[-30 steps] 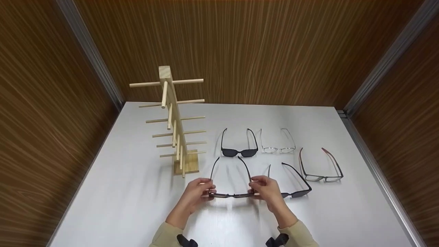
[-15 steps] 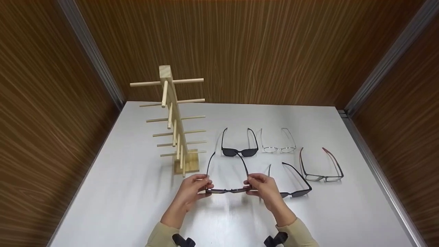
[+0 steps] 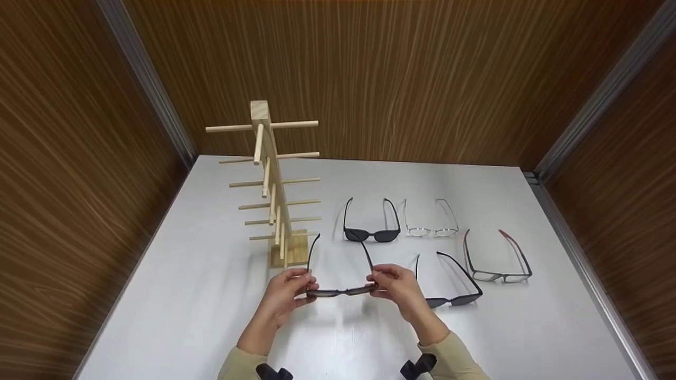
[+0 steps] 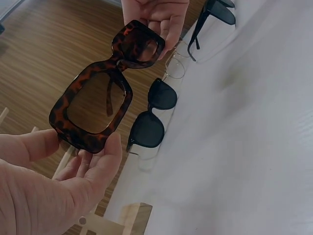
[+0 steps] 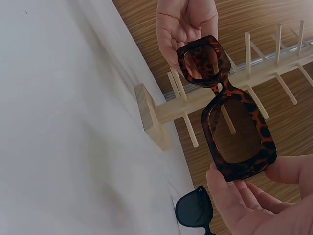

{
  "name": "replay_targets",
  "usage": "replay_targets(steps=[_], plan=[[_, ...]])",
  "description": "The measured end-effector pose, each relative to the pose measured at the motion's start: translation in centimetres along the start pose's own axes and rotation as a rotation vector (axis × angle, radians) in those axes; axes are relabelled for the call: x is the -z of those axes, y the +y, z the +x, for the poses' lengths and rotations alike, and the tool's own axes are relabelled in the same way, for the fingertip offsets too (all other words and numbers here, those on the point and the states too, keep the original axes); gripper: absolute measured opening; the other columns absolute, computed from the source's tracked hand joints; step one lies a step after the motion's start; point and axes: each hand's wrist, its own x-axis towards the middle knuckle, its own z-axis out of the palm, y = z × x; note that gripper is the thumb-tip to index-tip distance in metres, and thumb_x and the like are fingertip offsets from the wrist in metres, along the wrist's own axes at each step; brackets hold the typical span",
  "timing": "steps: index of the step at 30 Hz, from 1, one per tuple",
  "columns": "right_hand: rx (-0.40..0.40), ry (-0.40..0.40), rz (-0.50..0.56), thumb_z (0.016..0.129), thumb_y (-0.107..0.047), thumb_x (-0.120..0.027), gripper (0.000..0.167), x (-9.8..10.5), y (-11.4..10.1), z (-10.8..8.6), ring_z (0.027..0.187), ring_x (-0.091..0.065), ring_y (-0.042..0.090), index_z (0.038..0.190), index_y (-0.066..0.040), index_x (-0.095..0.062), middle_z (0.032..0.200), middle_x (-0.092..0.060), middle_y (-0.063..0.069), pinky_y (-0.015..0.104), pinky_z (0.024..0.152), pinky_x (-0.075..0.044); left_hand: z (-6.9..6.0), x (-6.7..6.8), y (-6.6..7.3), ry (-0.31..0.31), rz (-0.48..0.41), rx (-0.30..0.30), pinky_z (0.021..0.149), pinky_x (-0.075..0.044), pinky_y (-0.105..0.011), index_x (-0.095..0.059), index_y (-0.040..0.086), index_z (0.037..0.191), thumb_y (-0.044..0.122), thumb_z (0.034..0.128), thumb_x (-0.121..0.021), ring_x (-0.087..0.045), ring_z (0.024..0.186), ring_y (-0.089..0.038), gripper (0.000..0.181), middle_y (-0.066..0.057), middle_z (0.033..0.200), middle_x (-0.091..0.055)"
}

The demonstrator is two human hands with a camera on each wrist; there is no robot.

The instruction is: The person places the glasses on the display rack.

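Between both hands, above the table, is a pair of tortoiseshell sunglasses (image 4: 88, 132) with brown lenses. Its arms are unfolded and point away from the person in the head view. The left hand (image 3: 285, 293) pinches the frame's left end, thumb on one side and fingers on the other. At the opposite end the right hand (image 3: 398, 290) pinches the frame near the hinge. Just beyond the left hand stands a wooden rack (image 3: 274, 174) with several pegs on its sides and front. In the right wrist view the same sunglasses (image 5: 266, 147) appear in front of the rack.
Black sunglasses (image 3: 385, 236) lie behind the held pair, with thin clear-lens glasses (image 3: 446, 232) beside them. To the right are more black sunglasses (image 3: 465, 300), partly behind the right hand, and dark-framed glasses (image 3: 515, 278) with reddish arms. Wood-grain walls surround the white table (image 3: 158, 295).
Both hands have carried the tortoiseshell sunglasses left and slightly away from the person, closer to the rack. The view has shifted slightly; the other glasses have stayed where they lie.
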Motion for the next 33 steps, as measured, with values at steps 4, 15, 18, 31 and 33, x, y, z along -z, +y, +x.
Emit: replay_targets(steps=[4, 15, 18, 31, 33], plan=[[0.011, -0.018, -0.003, 0.089, -0.006, -0.061, 0.037, -0.5, -0.1, 0.1, 0.079, -0.065, 0.021, 0.117, 0.014, -0.049, 0.096, -0.065, 0.018, 0.038, 0.074, -0.054, -0.3, 0.4, 0.1, 0.010, 0.002, -0.016, 0.077, -0.053, -0.040, -0.046, -0.010, 0.120, 0.011, 0.0916, -0.059, -0.064, 0.089, -0.022, 0.037, -0.016, 0.100, -0.062], [0.029, -0.076, 0.006, 0.090, -0.005, -0.059, 0.036, -2.2, -0.6, 0.5, 0.080, -0.065, 0.022, 0.117, 0.016, -0.048, 0.095, -0.065, 0.018, 0.040, 0.074, -0.054, -1.1, 1.8, 0.6, 0.051, 0.015, -0.015, 0.080, -0.052, -0.041, -0.047, -0.008, 0.120, 0.014, 0.0917, -0.060, -0.063, 0.090, -0.024, 0.038, -0.013, 0.095, -0.062], [0.033, -0.098, 0.003, 0.090, -0.002, -0.057, 0.033, -2.7, -1.1, 0.3, 0.082, -0.064, 0.024, 0.116, 0.017, -0.048, 0.095, -0.064, 0.019, 0.041, 0.075, -0.054, -1.3, 2.1, 0.8, 0.067, 0.006, -0.010, 0.081, -0.052, -0.041, -0.046, -0.008, 0.120, 0.014, 0.0917, -0.060, -0.063, 0.089, -0.023, 0.038, -0.013, 0.096, -0.062], [0.031, -0.134, -0.003, 0.089, -0.004, -0.059, 0.033, -4.8, -0.3, 1.7, 0.079, -0.065, 0.022, 0.115, 0.015, -0.051, 0.093, -0.065, 0.018, 0.040, 0.074, -0.054, -2.1, 3.8, 1.5, 0.163, 0.005, 0.000, 0.079, -0.052, -0.041, -0.044, -0.009, 0.124, 0.016, 0.0918, -0.060, -0.063, 0.084, -0.022, 0.044, -0.015, 0.099, -0.062], [0.025, -0.135, -0.004, 0.088, -0.004, -0.059, 0.034, -5.2, -0.2, 2.0, 0.078, -0.065, 0.021, 0.115, 0.015, -0.051, 0.092, -0.066, 0.017, 0.039, 0.073, -0.055, -2.1, 4.1, 1.6, 0.178, 0.004, 0.000, 0.079, -0.052, -0.041, -0.045, -0.008, 0.124, 0.016, 0.0920, -0.060, -0.063, 0.083, -0.021, 0.043, -0.015, 0.098, -0.062]])
